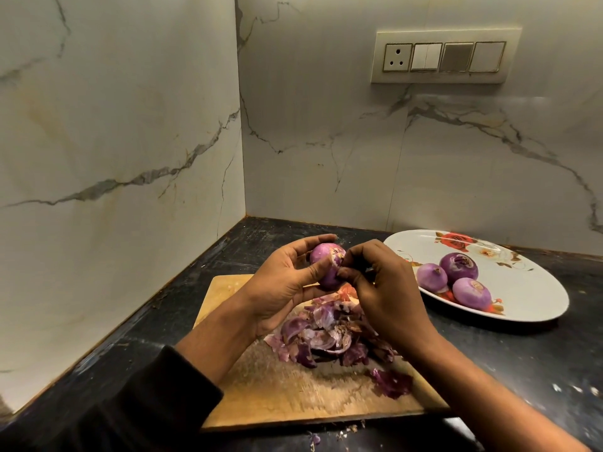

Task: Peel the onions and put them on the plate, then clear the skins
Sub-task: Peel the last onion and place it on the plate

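Two hands are working over a wooden cutting board (293, 396) that is lying on the dark countertop (509, 363), close to the corner where the two marble-patterned walls are meeting. The left hand (280, 288) is gripping a purple onion (326, 265), fingers curled over its top and thumb lying across its front, and is holding it in the air above the far edge of the board. The right hand (381, 288) is touching the onion's right side with fingers bent inward and appears to be pinching at the skin there; the exact piece being pinched is too small to make out. A dark sleeve (137, 402) is covering the left forearm.

A heap of purple and brown onion skins (326, 337) is lying on the middle of the board, directly below the hands, and one separate scrap of skin (391, 383) is lying nearer the board's front right corner. A few tiny flakes are sitting on the countertop just off the board's front edge.

A white oval plate (522, 288) with a red floral print is sitting on the countertop to the right of the board, near the back wall. Three peeled onions (456, 278) are resting on it, clustered together and touching one another, toward the plate's left half.

A switch panel (443, 57) with one socket is sitting high on the back wall
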A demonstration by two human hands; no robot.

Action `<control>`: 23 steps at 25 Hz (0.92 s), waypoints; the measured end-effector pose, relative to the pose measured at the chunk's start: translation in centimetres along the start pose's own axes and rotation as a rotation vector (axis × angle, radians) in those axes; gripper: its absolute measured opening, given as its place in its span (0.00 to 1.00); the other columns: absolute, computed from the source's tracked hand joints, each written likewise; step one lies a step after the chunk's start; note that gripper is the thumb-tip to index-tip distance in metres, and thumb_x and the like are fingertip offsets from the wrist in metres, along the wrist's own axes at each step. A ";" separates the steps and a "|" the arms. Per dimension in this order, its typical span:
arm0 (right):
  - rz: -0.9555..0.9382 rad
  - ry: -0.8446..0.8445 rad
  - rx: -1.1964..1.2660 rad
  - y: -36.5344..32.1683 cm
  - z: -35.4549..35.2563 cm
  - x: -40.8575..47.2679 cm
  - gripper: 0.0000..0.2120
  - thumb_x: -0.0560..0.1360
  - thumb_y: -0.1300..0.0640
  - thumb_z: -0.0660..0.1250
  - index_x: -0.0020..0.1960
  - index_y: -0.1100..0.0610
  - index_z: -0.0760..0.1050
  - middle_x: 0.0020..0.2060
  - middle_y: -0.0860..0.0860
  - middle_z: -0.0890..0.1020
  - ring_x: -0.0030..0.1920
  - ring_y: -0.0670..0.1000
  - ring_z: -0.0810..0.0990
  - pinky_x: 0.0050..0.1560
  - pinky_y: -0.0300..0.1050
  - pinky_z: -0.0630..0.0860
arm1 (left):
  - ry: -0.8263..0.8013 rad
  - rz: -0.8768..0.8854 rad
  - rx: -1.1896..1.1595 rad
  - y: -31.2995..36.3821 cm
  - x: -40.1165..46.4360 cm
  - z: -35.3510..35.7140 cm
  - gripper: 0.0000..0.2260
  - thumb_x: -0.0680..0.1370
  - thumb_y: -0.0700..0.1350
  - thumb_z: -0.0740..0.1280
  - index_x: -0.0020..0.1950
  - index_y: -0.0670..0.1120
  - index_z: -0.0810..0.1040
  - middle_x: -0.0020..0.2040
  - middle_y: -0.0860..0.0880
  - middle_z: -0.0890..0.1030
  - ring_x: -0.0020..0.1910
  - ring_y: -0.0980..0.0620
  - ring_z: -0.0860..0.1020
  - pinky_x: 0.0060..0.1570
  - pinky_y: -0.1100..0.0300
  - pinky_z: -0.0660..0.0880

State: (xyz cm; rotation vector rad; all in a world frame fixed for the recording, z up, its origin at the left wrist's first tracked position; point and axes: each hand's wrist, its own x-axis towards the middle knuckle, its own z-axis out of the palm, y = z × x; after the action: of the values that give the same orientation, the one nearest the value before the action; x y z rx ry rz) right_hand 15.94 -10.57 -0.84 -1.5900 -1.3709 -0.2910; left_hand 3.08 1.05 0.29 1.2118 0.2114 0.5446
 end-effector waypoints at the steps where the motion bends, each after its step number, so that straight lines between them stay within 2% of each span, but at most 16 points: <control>1: -0.006 0.000 -0.024 0.0 0.1 0.0 0.12 0.72 0.71 0.72 0.45 0.56 0.77 0.41 0.46 0.78 0.42 0.43 0.76 0.40 0.36 0.75 | 0.001 -0.002 -0.002 0.0 -0.1 0.0 0.20 0.71 0.38 0.71 0.64 0.43 0.79 0.64 0.37 0.78 0.56 0.41 0.82 0.51 0.50 0.83; 3: -0.015 0.021 -0.049 -0.2 0.2 -0.1 0.13 0.71 0.74 0.70 0.45 0.57 0.76 0.41 0.48 0.77 0.41 0.43 0.75 0.39 0.39 0.74 | -0.004 -0.011 -0.028 0.0 -0.1 0.1 0.20 0.72 0.39 0.70 0.64 0.42 0.78 0.64 0.37 0.78 0.55 0.42 0.82 0.52 0.48 0.82; 7: -0.013 0.081 0.037 -0.4 0.4 -0.3 0.17 0.70 0.76 0.66 0.44 0.54 0.73 0.39 0.48 0.78 0.41 0.44 0.76 0.38 0.34 0.73 | -0.023 -0.049 -0.112 0.3 -0.1 0.3 0.19 0.76 0.40 0.66 0.66 0.40 0.76 0.64 0.36 0.78 0.57 0.40 0.82 0.51 0.47 0.82; 10: 0.099 0.091 0.211 -0.3 0.4 -0.2 0.14 0.75 0.73 0.66 0.45 0.54 0.75 0.39 0.48 0.79 0.40 0.45 0.78 0.39 0.38 0.77 | -0.026 -0.057 -0.179 0.4 0.0 0.2 0.19 0.77 0.41 0.65 0.67 0.38 0.75 0.65 0.35 0.78 0.57 0.38 0.82 0.49 0.48 0.83; 14: 0.209 0.129 0.286 0.3 0.2 -0.4 0.13 0.77 0.70 0.66 0.45 0.53 0.75 0.38 0.47 0.79 0.41 0.45 0.79 0.41 0.38 0.78 | 0.011 -0.044 -0.207 0.3 0.1 0.2 0.19 0.77 0.42 0.64 0.66 0.38 0.75 0.63 0.36 0.79 0.57 0.37 0.82 0.48 0.49 0.83; 18: 0.241 0.057 0.238 0.7 0.1 -0.8 0.11 0.76 0.68 0.69 0.48 0.53 0.78 0.42 0.47 0.82 0.43 0.44 0.82 0.44 0.39 0.80 | 0.056 -0.036 -0.230 0.4 0.4 -0.1 0.18 0.78 0.40 0.64 0.68 0.37 0.72 0.65 0.35 0.77 0.58 0.37 0.81 0.53 0.48 0.82; 21: 0.186 0.013 0.180 0.3 0.3 -0.9 0.07 0.75 0.62 0.72 0.50 0.52 0.80 0.43 0.44 0.83 0.45 0.42 0.82 0.45 0.35 0.79 | 0.087 -0.035 -0.251 0.4 0.4 -0.2 0.16 0.80 0.37 0.63 0.68 0.39 0.71 0.65 0.35 0.77 0.55 0.38 0.83 0.51 0.48 0.82; 23: 0.155 0.044 0.154 0.0 0.3 -0.9 0.06 0.74 0.60 0.74 0.49 0.52 0.81 0.41 0.43 0.83 0.44 0.42 0.81 0.42 0.33 0.78 | 0.098 -0.032 -0.226 0.4 0.4 -0.2 0.20 0.76 0.39 0.66 0.67 0.40 0.72 0.65 0.36 0.77 0.57 0.38 0.82 0.50 0.48 0.83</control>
State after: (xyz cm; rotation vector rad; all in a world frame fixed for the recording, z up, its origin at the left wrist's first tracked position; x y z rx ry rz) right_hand 15.55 -10.93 -1.64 -1.5417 -1.2000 -0.1231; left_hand 3.22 1.52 0.61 0.9619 0.2451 0.5847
